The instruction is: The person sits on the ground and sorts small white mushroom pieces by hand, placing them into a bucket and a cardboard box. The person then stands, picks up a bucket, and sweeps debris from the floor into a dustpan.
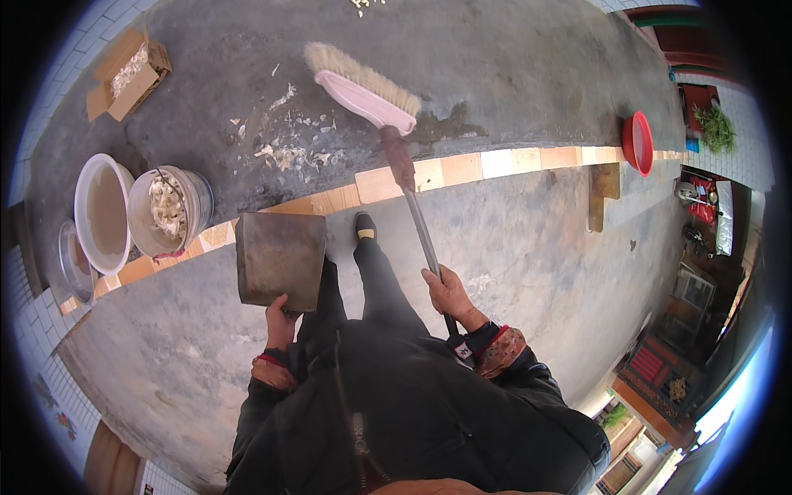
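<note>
My right hand (448, 294) grips the grey handle of a broom (371, 102) with a pink head and pale bristles. The broom head is raised away from my body, bristles pointing outward. My left hand (281, 325) holds a dark dustpan (281, 260) by its near edge; its flat face looks bare. Beyond the dustpan, pale papery scraps (294, 158) lie scattered on the grey concrete floor, to the left of the broom head. My fingers partly hide the dustpan's near edge.
A tiled step edge (461, 169) crosses the floor ahead. At left stand a bucket of pale scraps (199, 198), a basin of murky water (86, 213), a metal bowl (69, 272) and an open cardboard box (139, 90). A red basin (643, 143) stands far right.
</note>
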A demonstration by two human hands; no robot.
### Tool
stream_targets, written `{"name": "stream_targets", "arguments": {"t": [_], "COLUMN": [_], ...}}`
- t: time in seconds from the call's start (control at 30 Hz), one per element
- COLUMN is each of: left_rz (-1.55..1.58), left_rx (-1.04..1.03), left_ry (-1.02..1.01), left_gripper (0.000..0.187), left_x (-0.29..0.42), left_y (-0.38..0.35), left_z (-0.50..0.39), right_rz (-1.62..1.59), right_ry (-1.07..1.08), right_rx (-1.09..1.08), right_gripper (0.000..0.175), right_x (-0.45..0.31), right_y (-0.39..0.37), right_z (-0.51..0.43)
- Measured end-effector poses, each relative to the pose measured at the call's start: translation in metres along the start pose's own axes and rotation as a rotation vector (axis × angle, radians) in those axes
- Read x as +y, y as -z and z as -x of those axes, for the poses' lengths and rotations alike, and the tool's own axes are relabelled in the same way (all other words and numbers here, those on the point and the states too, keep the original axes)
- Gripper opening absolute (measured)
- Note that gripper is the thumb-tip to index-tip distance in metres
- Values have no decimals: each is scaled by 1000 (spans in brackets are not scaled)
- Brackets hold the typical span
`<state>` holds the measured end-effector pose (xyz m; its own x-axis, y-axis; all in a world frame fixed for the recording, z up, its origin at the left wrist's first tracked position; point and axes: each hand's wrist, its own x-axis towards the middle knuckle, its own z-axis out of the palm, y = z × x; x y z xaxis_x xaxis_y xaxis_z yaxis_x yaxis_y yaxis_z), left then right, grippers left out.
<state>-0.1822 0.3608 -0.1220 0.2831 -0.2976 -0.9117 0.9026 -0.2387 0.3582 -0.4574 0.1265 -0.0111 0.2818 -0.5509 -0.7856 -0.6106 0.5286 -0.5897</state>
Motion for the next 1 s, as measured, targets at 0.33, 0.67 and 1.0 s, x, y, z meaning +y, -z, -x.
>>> {"name": "stream_targets", "arguments": {"t": [0.33,0.67,1.0], "left_rz": [-45,-8,6], "left_rx": [13,80,125], "left_ry": [6,-51,-61], "left_gripper": [32,36,37], "left_x": [1,-1,31], "left_y": [26,15,-32], "left_z": [-7,-24,-56], "right_rz": [-135,18,-71], "right_ry": [-58,218,10], "right_rx": [-370,-156,-460], "right_gripper": [23,25,18], "right_x": [0,-106,-83], "right_y": [-49,-48,-48], "right_z": [15,-118,-59]}}
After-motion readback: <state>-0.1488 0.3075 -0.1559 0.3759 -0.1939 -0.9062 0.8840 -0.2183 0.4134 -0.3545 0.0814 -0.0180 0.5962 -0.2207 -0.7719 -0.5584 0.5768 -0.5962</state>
